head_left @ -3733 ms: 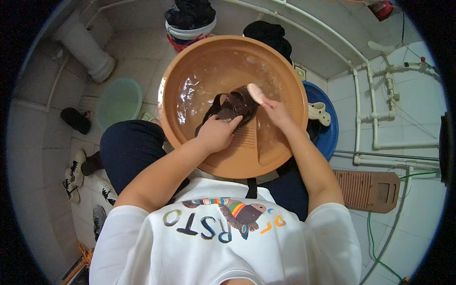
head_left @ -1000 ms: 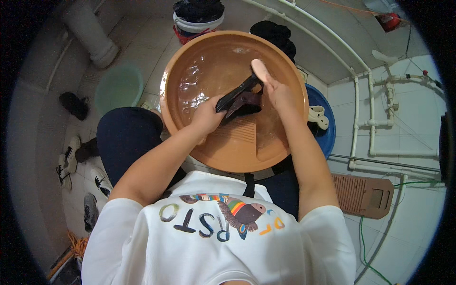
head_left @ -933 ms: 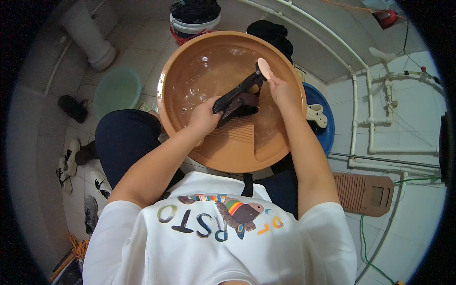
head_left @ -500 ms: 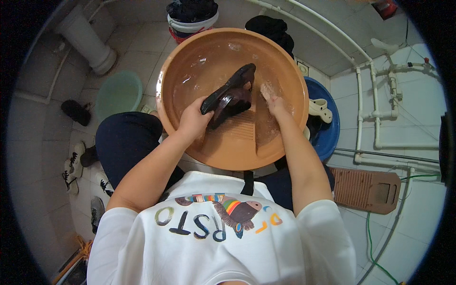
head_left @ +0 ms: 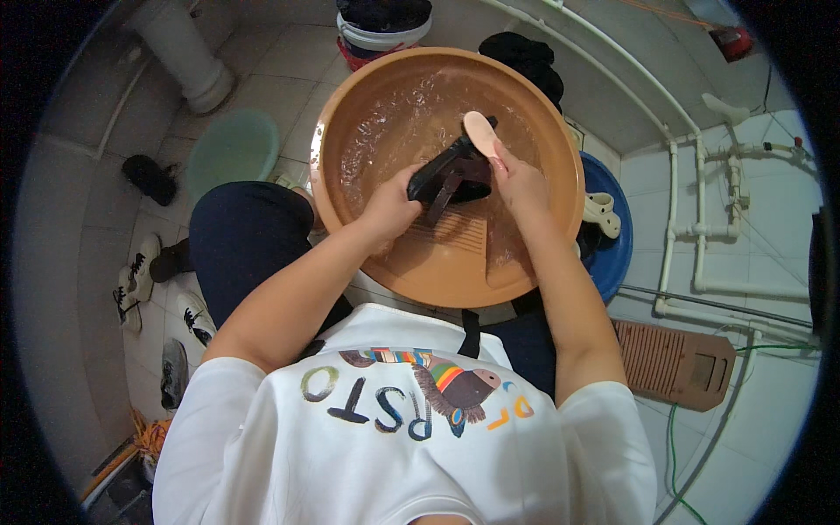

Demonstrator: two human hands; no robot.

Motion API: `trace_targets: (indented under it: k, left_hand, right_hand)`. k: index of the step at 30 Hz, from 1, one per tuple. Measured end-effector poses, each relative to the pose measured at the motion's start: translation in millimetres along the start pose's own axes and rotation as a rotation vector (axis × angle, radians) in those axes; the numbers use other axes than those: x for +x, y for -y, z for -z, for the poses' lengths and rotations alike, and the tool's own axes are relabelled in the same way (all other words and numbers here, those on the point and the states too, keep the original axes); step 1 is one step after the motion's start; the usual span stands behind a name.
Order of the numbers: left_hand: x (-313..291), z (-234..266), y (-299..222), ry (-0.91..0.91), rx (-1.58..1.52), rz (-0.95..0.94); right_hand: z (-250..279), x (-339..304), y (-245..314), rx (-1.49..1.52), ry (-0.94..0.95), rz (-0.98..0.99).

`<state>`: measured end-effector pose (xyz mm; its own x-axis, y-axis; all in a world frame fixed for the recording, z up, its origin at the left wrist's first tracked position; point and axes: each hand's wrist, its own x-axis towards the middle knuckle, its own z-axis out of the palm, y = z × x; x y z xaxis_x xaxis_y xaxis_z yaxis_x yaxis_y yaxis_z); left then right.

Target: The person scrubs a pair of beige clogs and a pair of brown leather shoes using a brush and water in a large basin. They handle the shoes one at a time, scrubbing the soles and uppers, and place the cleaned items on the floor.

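A large orange basin (head_left: 442, 278) of rippling water stands between my knees, with a ridged washboard area (head_left: 465, 238) built into its near side. My left hand (head_left: 394, 208) is closed on one end of a dark, wet sandal (head_left: 455, 179) with a strap, holding it tilted over the basin. In my right hand (head_left: 522, 185) is a pale pink brush (head_left: 479, 131) with a rounded oval back. The brush lies against or just over the sandal's far end; its bristle side is hidden.
To the right, a blue tub (head_left: 619, 249) holds cream clogs (head_left: 600, 214), and a brown washboard (head_left: 674, 363) lies on the floor. A pale green basin (head_left: 232, 153) stands left, near several shoes (head_left: 143, 267). A bucket (head_left: 382, 39) of dark cloth is behind. White pipes (head_left: 669, 210) line the right wall.
My right hand has risen out of the water with the brush, bringing it over the sandal's far end. The sandal stays in my left hand. The whole view has shifted slightly.
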<state>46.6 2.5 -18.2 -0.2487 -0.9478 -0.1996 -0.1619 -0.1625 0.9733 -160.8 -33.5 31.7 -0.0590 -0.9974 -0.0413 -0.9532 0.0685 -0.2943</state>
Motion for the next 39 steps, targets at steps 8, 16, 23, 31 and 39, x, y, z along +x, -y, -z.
trace_targets:
  k: [8, 16, 23, 31, 39]
  left_hand:
    - [8, 3, 14, -0.110, -0.035, 0.033]
    - [1, 8, -4, -0.011, -0.156, 0.095]
    - [6, 6, 21, 0.106, 0.396, 0.036]
    - [-13, 24, -39, 0.132, 0.749, -0.117]
    - [-94, 188, -64, -0.674, 0.479, -0.574]
  right_hand:
    - [-10, -40, 33, -0.010, 0.146, 0.192]
    - [-35, 21, -21, 0.178, -0.101, -0.215]
    - [-77, 18, -72, 0.417, -0.151, -0.240]
    - [-82, 36, -32, 0.773, -0.124, -0.236]
    - [-85, 49, -28, 0.592, 0.084, -0.436]
